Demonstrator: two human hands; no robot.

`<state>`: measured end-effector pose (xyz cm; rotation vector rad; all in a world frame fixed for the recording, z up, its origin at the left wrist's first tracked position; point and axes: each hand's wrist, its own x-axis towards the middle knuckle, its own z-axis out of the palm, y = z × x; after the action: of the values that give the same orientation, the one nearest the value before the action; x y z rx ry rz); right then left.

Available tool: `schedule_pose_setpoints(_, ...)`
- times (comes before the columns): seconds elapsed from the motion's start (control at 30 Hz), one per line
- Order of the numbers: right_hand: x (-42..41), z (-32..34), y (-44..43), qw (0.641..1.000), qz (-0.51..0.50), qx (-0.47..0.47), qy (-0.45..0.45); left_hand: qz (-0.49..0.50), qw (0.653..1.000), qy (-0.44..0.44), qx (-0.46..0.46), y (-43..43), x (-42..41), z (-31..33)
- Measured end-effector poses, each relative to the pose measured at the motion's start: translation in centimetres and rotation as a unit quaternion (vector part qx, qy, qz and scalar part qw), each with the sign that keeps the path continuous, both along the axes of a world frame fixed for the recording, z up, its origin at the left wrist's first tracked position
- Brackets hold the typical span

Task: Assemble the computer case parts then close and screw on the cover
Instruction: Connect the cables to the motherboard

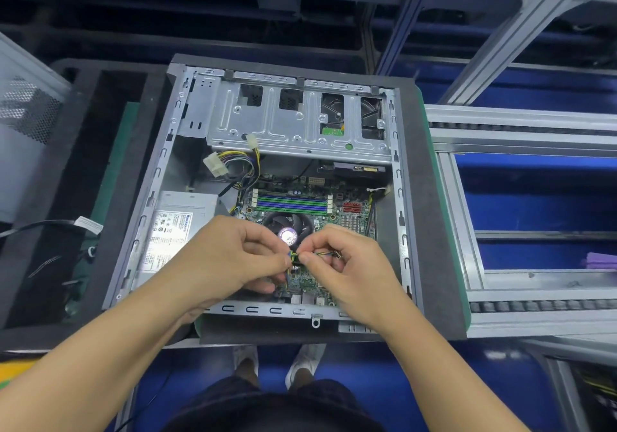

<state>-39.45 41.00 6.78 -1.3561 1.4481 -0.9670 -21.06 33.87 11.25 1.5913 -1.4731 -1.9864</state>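
An open computer case (399,198) lies flat on a dark mat, its inside facing up. A green motherboard (347,218) with a round CPU fan (287,228) fills the lower half, and a grey power supply (177,228) sits at the left. Over the fan, my left hand (230,258) and my right hand (347,261) meet and both pinch a thin bundle of coloured fan wires (293,258). The wires' small dark connector (338,255) sticks out past my right fingers.
A metal drive cage (293,117) spans the case's far side, with loose white power plugs (215,164) and yellow-black cables below it. A grey perforated case panel (26,121) stands at the far left. A loose black cable (43,224) lies left. Conveyor rails (534,304) run along the right.
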Motion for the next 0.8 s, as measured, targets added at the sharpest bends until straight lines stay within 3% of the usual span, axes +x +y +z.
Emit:
schedule_pose_setpoints(0.17, 0.2, 0.0, -0.1, 1.0, 0.015, -0.017, 0.01, 0.012, 1.0, -0.004, -0.019, -0.3, -0.1, 0.2)
schedule_pose_setpoints(0.33, 1.2, 0.1, 0.0, 0.999, -0.035, -0.021, 0.022, 0.013, 0.999, 0.006, -0.039, -0.6, 0.1, 0.6)
schedule_pose_setpoints(0.5, 2.0, 0.5, -0.2, 0.997, -0.073, 0.016, 0.017, 0.039, 0.999, 0.006, -0.019, -0.7, 0.3, 0.4)
schedule_pose_setpoints(0.67, 1.4, 1.1, -0.5, 0.997, -0.032, 0.069, 0.019, 0.05, 0.997, 0.028, 0.051, -0.9, 0.6, 0.0)
schedule_pose_setpoints(0.8, 0.4, 1.3, -0.8, 0.99, 0.018, 0.139, -0.019, 0.019, 1.0, 0.012, 0.001, -1.0, 0.6, -0.1)
